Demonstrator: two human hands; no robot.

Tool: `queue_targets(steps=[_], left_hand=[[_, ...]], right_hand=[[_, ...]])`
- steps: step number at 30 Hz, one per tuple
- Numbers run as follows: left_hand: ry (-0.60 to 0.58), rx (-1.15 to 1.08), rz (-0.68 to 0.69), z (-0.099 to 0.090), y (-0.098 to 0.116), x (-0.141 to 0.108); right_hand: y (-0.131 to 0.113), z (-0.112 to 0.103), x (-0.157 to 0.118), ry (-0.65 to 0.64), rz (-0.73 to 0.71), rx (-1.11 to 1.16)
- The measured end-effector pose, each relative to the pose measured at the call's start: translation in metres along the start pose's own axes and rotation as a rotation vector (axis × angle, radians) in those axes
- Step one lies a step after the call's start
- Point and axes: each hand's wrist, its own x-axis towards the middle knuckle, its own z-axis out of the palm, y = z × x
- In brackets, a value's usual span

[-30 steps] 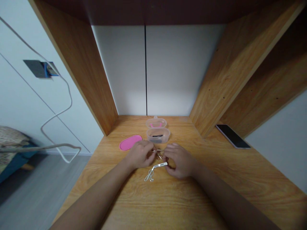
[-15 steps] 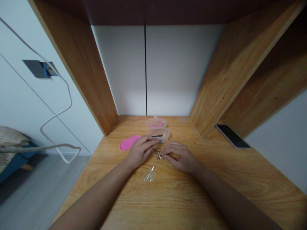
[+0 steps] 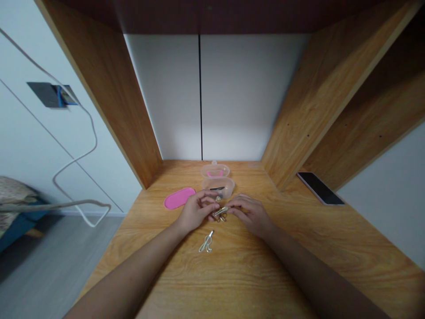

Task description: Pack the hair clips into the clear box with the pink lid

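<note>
My left hand point(image 3: 197, 212) and my right hand point(image 3: 249, 215) meet over a wooden desk point(image 3: 232, 274). Between their fingertips is a silver metal strip point(image 3: 221, 211), and both hands seem to pinch it. Just below lies a small tangle of bent gold-coloured wire point(image 3: 222, 217), partly hidden by my fingers. A looped silver wire piece point(image 3: 206, 243) rests on the desk nearer to me, touching neither hand. Behind my left hand are a clear plastic box point(image 3: 217, 188), its lid point(image 3: 215, 170) and a pink oval pad point(image 3: 179, 198).
A black smartphone point(image 3: 319, 188) lies at the right, near a wooden shelf wall point(image 3: 318, 102). Wooden panels point(image 3: 116, 110) and a white back wall point(image 3: 245, 97) enclose the desk. A pale cable point(image 3: 75, 164) hangs at the left above a grey floor point(image 3: 56, 261).
My hands have drawn closer together. The silver strip now shows between my fingertips above the wire tangle. The head view has shifted slightly.
</note>
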Motion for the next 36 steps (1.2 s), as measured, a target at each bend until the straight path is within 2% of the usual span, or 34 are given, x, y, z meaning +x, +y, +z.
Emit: queue_targets(steps=[5, 8, 11, 15, 19, 25, 32, 36], left_hand=[[0.024, -0.067, -0.143, 0.002, -0.001, 0.001], [0.024, -0.099, -0.121, 0.004, -0.003, 0.002], [-0.044, -0.117, -0.086, 0.004, -0.003, 0.002], [-0.136, -0.167, -0.123, 0.005, -0.001, 0.000], [-0.137, -0.159, -0.155, 0.006, -0.001, -0.001], [-0.048, -0.171, -0.202, 0.007, 0.004, -0.001], [0.210, -0.230, -0.105, 0.001, 0.011, 0.004], [0.306, -0.257, -0.041, -0.002, 0.014, 0.006]], right_hand=[[0.004, 0.001, 0.001, 0.007, -0.033, 0.023], [0.004, 0.002, 0.002, 0.012, -0.024, 0.016], [0.004, 0.002, 0.001, 0.026, -0.021, -0.013], [0.006, 0.002, 0.000, 0.058, 0.025, -0.064], [0.007, 0.003, 0.000, 0.084, 0.033, -0.083], [0.001, 0.004, -0.001, 0.091, 0.074, -0.081], [0.001, 0.002, -0.003, 0.115, 0.167, -0.101], [0.000, 0.004, -0.002, 0.105, 0.169, -0.130]])
